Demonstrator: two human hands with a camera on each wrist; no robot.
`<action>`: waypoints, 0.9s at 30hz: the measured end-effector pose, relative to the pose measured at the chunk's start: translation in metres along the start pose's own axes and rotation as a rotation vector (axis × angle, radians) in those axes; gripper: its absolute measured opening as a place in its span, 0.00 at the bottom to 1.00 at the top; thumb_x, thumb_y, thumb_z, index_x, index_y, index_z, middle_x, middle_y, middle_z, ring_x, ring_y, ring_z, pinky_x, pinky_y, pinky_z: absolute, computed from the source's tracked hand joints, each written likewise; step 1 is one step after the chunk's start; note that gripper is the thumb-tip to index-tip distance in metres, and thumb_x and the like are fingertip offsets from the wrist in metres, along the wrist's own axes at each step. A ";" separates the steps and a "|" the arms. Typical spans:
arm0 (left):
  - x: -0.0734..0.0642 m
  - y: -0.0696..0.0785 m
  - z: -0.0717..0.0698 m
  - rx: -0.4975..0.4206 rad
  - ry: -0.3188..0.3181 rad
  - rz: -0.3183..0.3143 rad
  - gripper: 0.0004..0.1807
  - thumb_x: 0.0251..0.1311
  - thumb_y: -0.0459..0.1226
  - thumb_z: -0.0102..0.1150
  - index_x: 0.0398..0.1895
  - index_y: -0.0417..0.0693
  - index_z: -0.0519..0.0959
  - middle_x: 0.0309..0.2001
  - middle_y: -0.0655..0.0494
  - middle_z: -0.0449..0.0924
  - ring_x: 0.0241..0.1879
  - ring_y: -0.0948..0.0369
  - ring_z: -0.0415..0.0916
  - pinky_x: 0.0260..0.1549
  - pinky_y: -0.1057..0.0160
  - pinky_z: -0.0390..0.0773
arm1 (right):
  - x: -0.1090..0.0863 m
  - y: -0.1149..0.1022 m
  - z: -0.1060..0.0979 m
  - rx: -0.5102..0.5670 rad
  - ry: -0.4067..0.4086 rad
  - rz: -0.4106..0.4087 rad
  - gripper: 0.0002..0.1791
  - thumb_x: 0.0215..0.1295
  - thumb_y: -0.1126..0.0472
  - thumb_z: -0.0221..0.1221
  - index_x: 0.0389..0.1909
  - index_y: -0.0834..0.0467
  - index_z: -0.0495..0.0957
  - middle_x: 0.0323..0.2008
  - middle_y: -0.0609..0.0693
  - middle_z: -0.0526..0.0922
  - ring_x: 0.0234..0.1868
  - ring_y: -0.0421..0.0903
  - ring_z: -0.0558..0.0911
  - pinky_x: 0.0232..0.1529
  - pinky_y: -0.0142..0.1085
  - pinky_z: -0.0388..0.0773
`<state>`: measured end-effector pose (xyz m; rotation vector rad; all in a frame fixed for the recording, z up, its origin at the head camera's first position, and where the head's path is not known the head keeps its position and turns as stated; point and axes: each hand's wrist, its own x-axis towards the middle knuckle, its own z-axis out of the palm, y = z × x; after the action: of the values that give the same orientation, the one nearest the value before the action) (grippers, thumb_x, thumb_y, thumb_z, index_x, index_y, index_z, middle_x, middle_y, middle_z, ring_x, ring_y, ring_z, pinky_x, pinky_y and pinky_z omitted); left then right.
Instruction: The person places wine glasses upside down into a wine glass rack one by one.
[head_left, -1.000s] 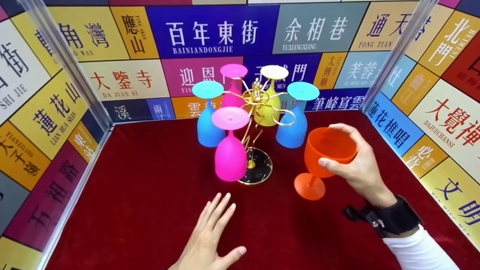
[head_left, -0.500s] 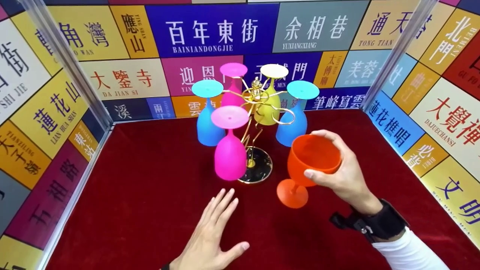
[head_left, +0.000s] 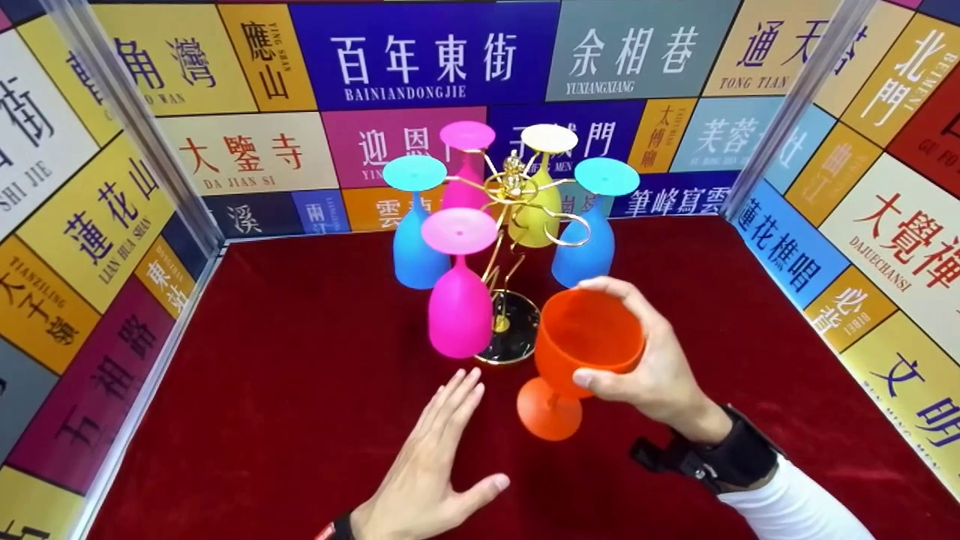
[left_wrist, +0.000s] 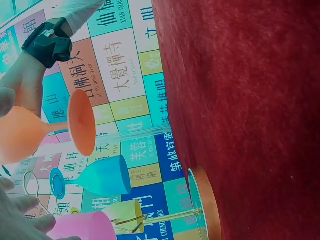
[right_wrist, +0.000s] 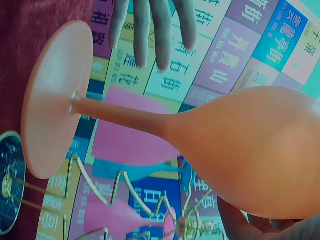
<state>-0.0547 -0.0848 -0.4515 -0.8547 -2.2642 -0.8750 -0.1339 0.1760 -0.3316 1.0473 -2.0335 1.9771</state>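
Note:
An orange goblet (head_left: pixel 589 337) is held upright, slightly tilted, by my right hand (head_left: pixel 652 360), whose fingers and thumb grip its bowl near the rim. In the right wrist view the goblet's stem and round foot (right_wrist: pixel 55 100) hang free above the red cloth. My left hand (head_left: pixel 431 465) reaches forward with straight fingers, holding nothing, left of the goblet. Just beyond its fingertips hangs a pink goblet (head_left: pixel 460 315), upside down on a gold wire rack (head_left: pixel 512 187). An unoccupied wire loop (head_left: pixel 574 229) of the rack faces the front right.
Two blue goblets (head_left: pixel 420 247) (head_left: pixel 589 244), a yellow goblet (head_left: pixel 536 214) and another pink goblet (head_left: pixel 466 187) hang upside down on the rack. Its round black base (head_left: pixel 514 341) stands on the red cloth (head_left: pixel 285 390). Printed panels (head_left: pixel 427 56) wall the back and sides.
My right hand has carried the orange goblet left and nearer to me. The left hand has shifted slightly forward and right, its fingers still straight.

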 end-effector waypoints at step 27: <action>0.028 0.012 0.022 -0.181 -0.198 -0.148 0.36 0.68 0.50 0.55 0.76 0.66 0.53 0.74 0.71 0.58 0.76 0.62 0.53 0.74 0.42 0.53 | -0.005 0.006 0.034 0.123 -0.139 -0.103 0.45 0.42 0.69 0.70 0.64 0.69 0.63 0.58 0.65 0.74 0.56 0.56 0.79 0.57 0.39 0.80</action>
<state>-0.0703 -0.0515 -0.4417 -0.8963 -2.4734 -1.1194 -0.1202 0.1463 -0.3441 1.3215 -1.8991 2.0515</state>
